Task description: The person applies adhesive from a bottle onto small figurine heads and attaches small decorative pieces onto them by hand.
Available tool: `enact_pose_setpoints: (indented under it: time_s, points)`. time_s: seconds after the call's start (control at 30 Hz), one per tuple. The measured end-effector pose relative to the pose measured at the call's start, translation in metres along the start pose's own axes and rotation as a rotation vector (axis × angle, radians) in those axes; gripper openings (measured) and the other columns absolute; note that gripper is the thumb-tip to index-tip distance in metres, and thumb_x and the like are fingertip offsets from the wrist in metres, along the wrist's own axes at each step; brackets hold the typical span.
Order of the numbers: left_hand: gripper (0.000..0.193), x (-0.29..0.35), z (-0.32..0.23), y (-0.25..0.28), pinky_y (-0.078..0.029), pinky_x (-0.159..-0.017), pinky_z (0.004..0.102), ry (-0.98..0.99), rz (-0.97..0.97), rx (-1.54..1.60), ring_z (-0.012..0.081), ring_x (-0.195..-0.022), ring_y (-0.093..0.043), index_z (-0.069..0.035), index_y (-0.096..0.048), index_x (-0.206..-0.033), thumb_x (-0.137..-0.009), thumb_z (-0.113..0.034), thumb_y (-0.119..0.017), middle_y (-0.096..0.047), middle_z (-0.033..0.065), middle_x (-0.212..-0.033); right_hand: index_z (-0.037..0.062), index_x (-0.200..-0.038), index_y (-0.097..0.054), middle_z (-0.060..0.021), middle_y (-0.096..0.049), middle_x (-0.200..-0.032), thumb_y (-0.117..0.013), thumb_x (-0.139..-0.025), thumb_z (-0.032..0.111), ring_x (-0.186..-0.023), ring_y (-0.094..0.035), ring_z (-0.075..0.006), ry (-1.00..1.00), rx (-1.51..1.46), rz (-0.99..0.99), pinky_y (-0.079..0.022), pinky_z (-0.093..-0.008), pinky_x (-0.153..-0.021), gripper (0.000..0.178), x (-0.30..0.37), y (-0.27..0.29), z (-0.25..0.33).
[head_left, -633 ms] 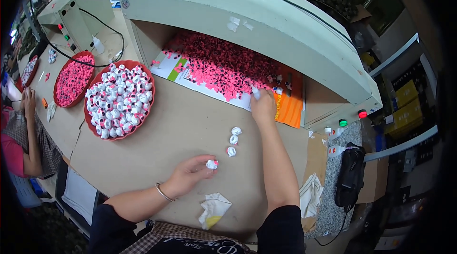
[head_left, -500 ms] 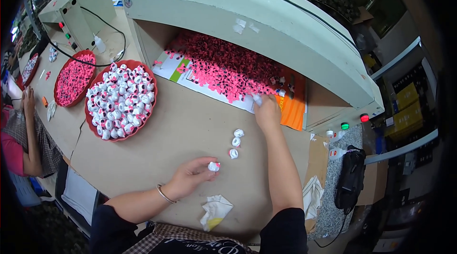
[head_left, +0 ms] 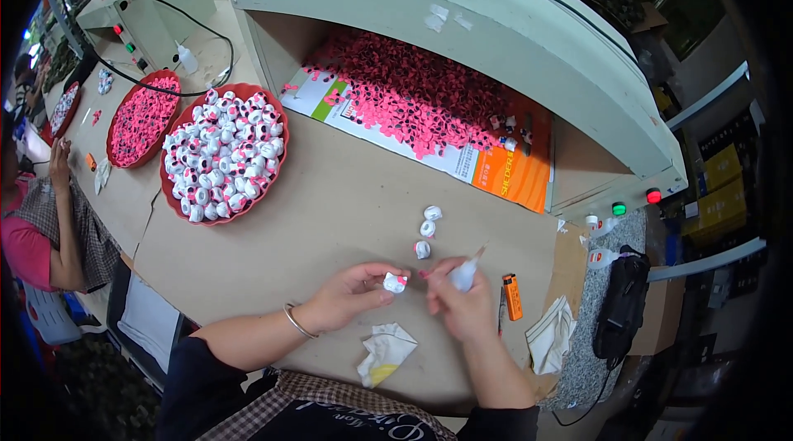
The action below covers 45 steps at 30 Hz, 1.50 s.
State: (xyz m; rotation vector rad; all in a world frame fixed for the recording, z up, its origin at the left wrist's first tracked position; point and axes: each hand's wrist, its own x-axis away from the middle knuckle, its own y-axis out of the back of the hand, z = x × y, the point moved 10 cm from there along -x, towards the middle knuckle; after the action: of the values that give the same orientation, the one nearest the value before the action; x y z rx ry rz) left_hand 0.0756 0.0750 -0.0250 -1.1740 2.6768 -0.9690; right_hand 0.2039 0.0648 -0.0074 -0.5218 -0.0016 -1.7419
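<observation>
My left hand (head_left: 351,295) pinches a small white cap-like piece (head_left: 395,282) with a pink spot, just above the brown table. My right hand (head_left: 459,302) is right beside it, holding a small white squeeze bottle (head_left: 464,273) with its thin nozzle pointing up and away, plus a tiny pink piece at the fingertips. Three more white pieces (head_left: 427,229) lie on the table just beyond both hands. A heap of small pink pieces (head_left: 413,98) covers a printed sheet under the pale green hood.
A red tray (head_left: 176,201) full of white-and-pink pieces stands at the left, a second red tray (head_left: 115,127) of pink pieces behind it. An orange lighter (head_left: 512,296), crumpled tissue (head_left: 384,353) and white rags (head_left: 552,334) lie near my hands. Another person sits at far left.
My right hand pulled back from the pink heap under the hood to just beside my left hand. My left hand lifted its white piece slightly toward it.
</observation>
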Motion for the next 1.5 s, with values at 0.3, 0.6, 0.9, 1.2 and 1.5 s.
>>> enact_pose_setpoints:
  time_s: [0.3,0.6,0.9,1.2,1.5]
  points:
    - [0.033,0.004,0.006,-0.015,-0.041,-0.084,0.0252,-0.006,0.098,-0.116,0.0105,-0.101,-0.047,-0.004,-0.045,-0.115,-0.083,-0.003,-0.051,-0.05,0.0042,-0.111,0.0017,-0.09,-0.055,-0.0041,-0.057,-0.08,-0.057,-0.079,0.002,-0.063,-0.054,-0.0092,0.064,0.277,-0.041,-0.045,-0.02,-0.052,0.012,0.028,0.003,-0.012]
    - [0.031,0.003,0.0,-0.004,-0.044,-0.081,0.0251,-0.136,-0.014,-0.262,0.0118,-0.096,-0.051,-0.003,-0.048,-0.112,-0.082,-0.003,-0.053,-0.05,0.0042,-0.103,-0.0017,-0.088,-0.055,-0.0074,-0.056,-0.08,-0.057,-0.078,-0.001,-0.065,-0.056,-0.0114,0.247,0.068,-0.053,-0.049,-0.0226,-0.056,0.011,0.041,-0.003,0.009]
    - [0.031,0.004,-0.015,-0.01,-0.047,-0.079,0.0257,-0.221,-0.015,-0.425,0.0149,-0.094,-0.053,-0.001,-0.05,-0.111,-0.08,0.0,-0.053,-0.047,0.008,-0.106,-0.002,-0.085,-0.053,-0.0082,-0.056,-0.08,-0.056,-0.078,0.0,-0.068,-0.058,-0.0131,-0.036,0.039,-0.034,-0.051,-0.0248,-0.058,0.008,0.033,-0.014,-0.026]
    - [0.033,0.002,-0.008,-0.005,-0.043,-0.081,0.0227,-0.105,0.008,-0.418,0.0121,-0.093,-0.053,-0.003,-0.049,-0.115,-0.082,-0.001,-0.051,-0.053,0.0068,-0.103,0.0008,-0.093,-0.054,-0.0034,-0.054,-0.078,-0.059,-0.078,0.002,-0.067,-0.055,-0.0091,0.038,0.073,-0.029,-0.047,-0.0201,-0.053,0.016,0.027,-0.013,-0.031]
    - [0.029,0.004,0.004,-0.003,-0.043,-0.083,0.026,0.024,0.001,-0.251,0.0128,-0.095,-0.053,0.0,-0.049,-0.113,-0.083,-0.001,-0.049,-0.056,0.0084,-0.104,0.0016,-0.09,-0.056,-0.0008,-0.054,-0.078,-0.061,-0.075,0.004,-0.067,-0.052,-0.0055,0.015,0.269,-0.005,-0.044,-0.0186,-0.053,0.015,0.027,-0.011,-0.032]
